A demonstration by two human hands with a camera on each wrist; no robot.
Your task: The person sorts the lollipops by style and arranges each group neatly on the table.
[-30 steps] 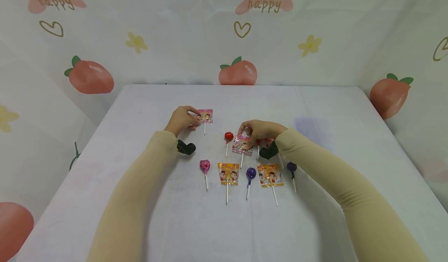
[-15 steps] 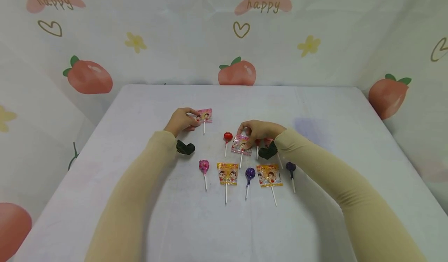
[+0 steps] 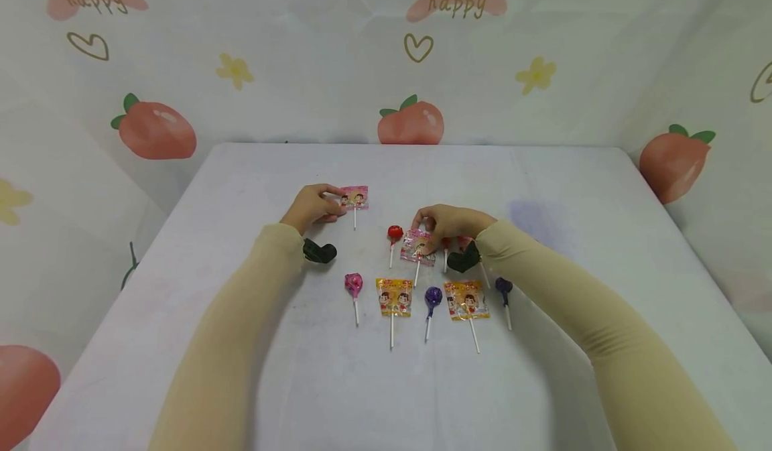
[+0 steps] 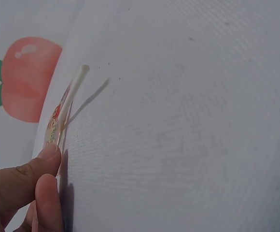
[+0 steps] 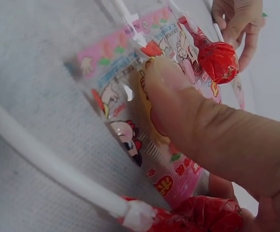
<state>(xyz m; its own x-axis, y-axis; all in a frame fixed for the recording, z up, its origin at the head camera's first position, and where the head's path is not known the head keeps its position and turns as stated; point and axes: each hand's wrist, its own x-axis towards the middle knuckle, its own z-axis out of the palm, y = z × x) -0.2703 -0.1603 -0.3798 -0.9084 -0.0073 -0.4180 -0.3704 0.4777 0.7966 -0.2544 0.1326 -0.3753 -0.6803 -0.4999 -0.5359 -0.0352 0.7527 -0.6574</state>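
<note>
At the back left, my left hand [image 3: 313,206] pinches the left edge of a lollipop in a flat pink packet [image 3: 357,197], its white stick pointing toward me. The left wrist view shows that packet edge-on [image 4: 53,123] between thumb and fingers. Further right, my right hand [image 3: 449,223] pinches a second pink-packet lollipop [image 3: 415,246]. Its thumb [image 5: 171,92] presses on the printed face in the right wrist view; the fingers behind are mostly hidden. A red round lollipop lies on either side of this packet, one left [image 3: 395,233] and one right [image 3: 445,244].
Partly covered by the right wrist is another pink packet [image 3: 464,244]. The nearer row holds a pink lollipop [image 3: 353,283], two orange-packet lollipops [image 3: 395,298] [image 3: 468,301] and two purple ones [image 3: 433,297] [image 3: 503,286]. A patterned cloth [image 3: 301,55] hangs behind the white table [image 3: 386,397].
</note>
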